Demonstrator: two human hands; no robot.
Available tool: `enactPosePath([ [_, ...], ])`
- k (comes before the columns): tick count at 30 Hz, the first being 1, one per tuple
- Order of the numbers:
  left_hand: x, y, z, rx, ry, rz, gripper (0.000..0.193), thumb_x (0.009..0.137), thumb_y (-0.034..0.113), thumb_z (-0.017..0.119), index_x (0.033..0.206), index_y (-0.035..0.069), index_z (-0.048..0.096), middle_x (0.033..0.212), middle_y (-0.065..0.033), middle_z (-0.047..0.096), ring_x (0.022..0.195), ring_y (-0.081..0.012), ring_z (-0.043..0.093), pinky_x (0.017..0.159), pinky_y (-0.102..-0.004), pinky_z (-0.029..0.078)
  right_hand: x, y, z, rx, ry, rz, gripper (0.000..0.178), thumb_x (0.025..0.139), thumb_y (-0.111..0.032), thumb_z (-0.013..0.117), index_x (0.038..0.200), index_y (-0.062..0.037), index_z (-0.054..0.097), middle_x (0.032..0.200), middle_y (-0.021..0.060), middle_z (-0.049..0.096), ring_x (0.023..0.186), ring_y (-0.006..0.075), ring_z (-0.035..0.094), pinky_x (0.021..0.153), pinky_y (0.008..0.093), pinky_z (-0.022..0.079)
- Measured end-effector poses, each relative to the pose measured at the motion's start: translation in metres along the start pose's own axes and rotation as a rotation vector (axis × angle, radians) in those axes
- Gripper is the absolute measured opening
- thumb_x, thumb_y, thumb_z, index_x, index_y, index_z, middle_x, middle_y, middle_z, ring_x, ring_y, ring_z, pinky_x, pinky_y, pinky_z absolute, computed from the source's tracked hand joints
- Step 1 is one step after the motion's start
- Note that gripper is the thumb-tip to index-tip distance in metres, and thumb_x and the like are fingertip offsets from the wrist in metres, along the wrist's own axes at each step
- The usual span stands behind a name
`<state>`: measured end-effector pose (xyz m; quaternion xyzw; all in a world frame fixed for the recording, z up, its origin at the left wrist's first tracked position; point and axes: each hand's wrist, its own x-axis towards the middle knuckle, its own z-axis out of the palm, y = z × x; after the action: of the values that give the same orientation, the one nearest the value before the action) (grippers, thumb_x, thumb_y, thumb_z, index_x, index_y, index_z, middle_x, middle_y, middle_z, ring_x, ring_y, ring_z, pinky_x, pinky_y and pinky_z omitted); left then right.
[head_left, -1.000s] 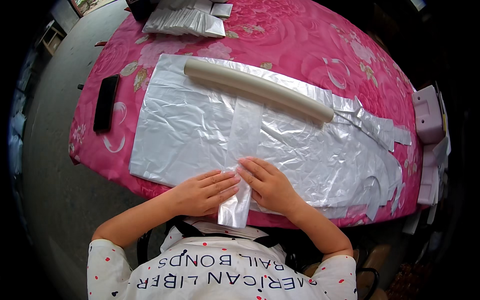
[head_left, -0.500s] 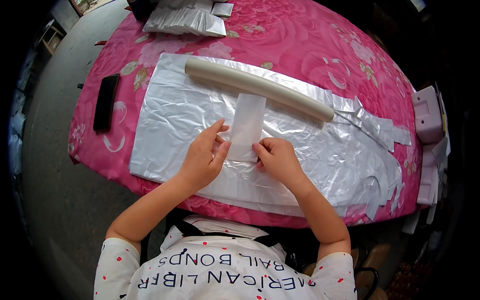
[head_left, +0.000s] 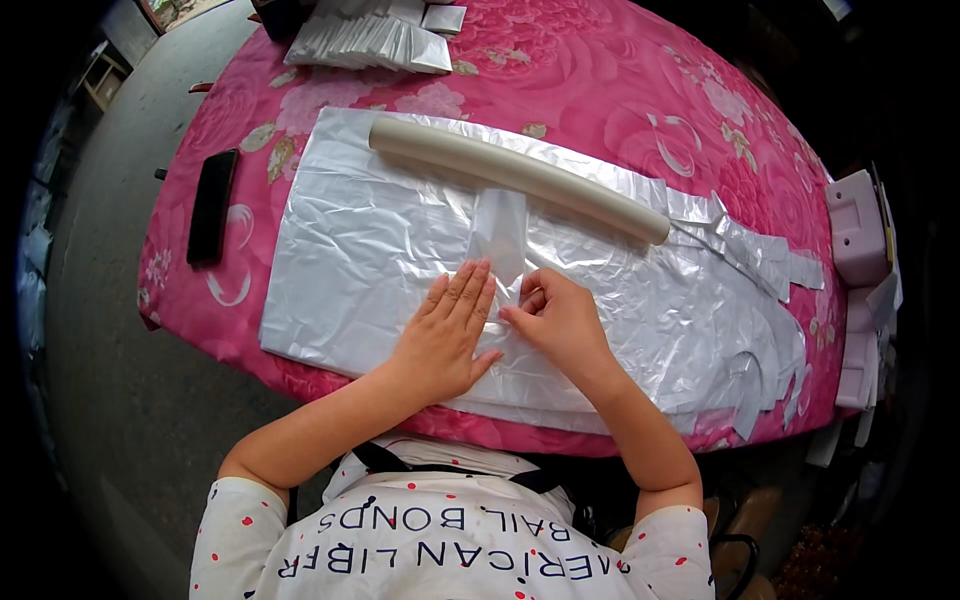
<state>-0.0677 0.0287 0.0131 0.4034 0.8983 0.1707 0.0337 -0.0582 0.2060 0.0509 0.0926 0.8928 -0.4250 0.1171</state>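
Note:
A large stack of thin whitish plastic bags point(head_left: 335, 260) lies flat, its cut handle ends toward the right. On it rests a narrow folded strip of translucent white plastic point(head_left: 499, 225), its lower part creased and partly hidden by my fingers. My left hand point(head_left: 445, 335) lies flat across the strip's lower left side, fingers stretched out. At the strip's lower right edge, my right hand point(head_left: 560, 318) pinches the plastic between thumb and curled fingers. A long beige tube point(head_left: 520, 178) lies slanting across the stack, just beyond the strip.
A pink flowered tablecloth point(head_left: 590, 80) covers the table. A black phone point(head_left: 212, 207) lies at the left. Folded plastic packets point(head_left: 370, 42) are piled at the far left. A pale pink plastic holder point(head_left: 857, 230) stands by the right edge.
My left hand has moved right and flattened onto the strip's lower part. The strip's near end, smooth before, is now creased. My right hand keeps its pinch almost in place.

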Motion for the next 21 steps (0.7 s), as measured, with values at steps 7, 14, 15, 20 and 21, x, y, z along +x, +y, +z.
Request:
enactPosePath([
  [7, 0.012, -0.007, -0.008, 0.035, 0.122, 0.061, 0.066, 0.072, 0.024, 0.063, 0.126, -0.008, 0.042, 0.133, -0.0215, 0.042, 0.125, -0.0311, 0.039, 0.103, -0.0394, 0.030, 0.011, 0.027, 0.005, -0.586, 0.211, -0.806, 0.058, 0.071, -0.016, 0.069, 0.124, -0.0027, 0.048, 0.125, 0.0138, 0.051, 0.118, 0.0255, 0.047, 0.100, 0.0374, 0.036],
  [14, 0.025, -0.020, -0.009, 0.213, 0.188, 0.164, 0.046, 0.069, 0.008, 0.058, 0.113, -0.005, 0.054, 0.119, -0.0161, 0.055, 0.112, -0.0273, 0.052, 0.092, -0.0378, 0.042, 0.028, 0.023, -0.015, -0.453, 0.026, -0.847, 0.052, 0.068, -0.005, 0.064, 0.119, -0.0034, 0.053, 0.126, 0.0111, 0.051, 0.118, 0.0283, 0.047, 0.098, 0.0387, 0.040],
  [15, 0.026, -0.021, -0.009, 0.216, 0.206, 0.185, 0.043, 0.069, 0.006, 0.058, 0.111, -0.004, 0.055, 0.116, -0.0151, 0.057, 0.109, -0.0267, 0.054, 0.090, -0.0378, 0.043, 0.029, 0.024, -0.014, -0.433, 0.047, -0.852, 0.050, 0.067, -0.003, 0.064, 0.116, -0.0033, 0.055, 0.123, 0.0107, 0.053, 0.114, 0.0282, 0.049, 0.095, 0.0380, 0.043],
  [20, 0.002, -0.011, -0.014, -0.002, 0.273, 0.329, 0.041, 0.066, 0.005, 0.060, 0.106, -0.002, 0.058, 0.109, -0.0129, 0.061, 0.101, -0.0257, 0.059, 0.088, -0.0376, 0.046, 0.019, 0.034, -0.003, -0.303, 0.091, -0.980, 0.040, 0.062, 0.007, 0.063, 0.100, -0.0042, 0.063, 0.105, 0.0075, 0.063, 0.094, 0.0259, 0.060, 0.078, 0.0333, 0.051],
  [21, -0.002, -0.010, -0.015, -0.027, 0.283, 0.342, 0.041, 0.065, 0.005, 0.061, 0.105, -0.002, 0.058, 0.108, -0.0127, 0.062, 0.100, -0.0255, 0.060, 0.087, -0.0376, 0.046, 0.015, 0.036, 0.003, -0.289, 0.130, -1.009, 0.038, 0.062, 0.008, 0.063, 0.098, -0.0056, 0.064, 0.100, 0.0063, 0.064, 0.088, 0.0240, 0.061, 0.074, 0.0317, 0.052],
])
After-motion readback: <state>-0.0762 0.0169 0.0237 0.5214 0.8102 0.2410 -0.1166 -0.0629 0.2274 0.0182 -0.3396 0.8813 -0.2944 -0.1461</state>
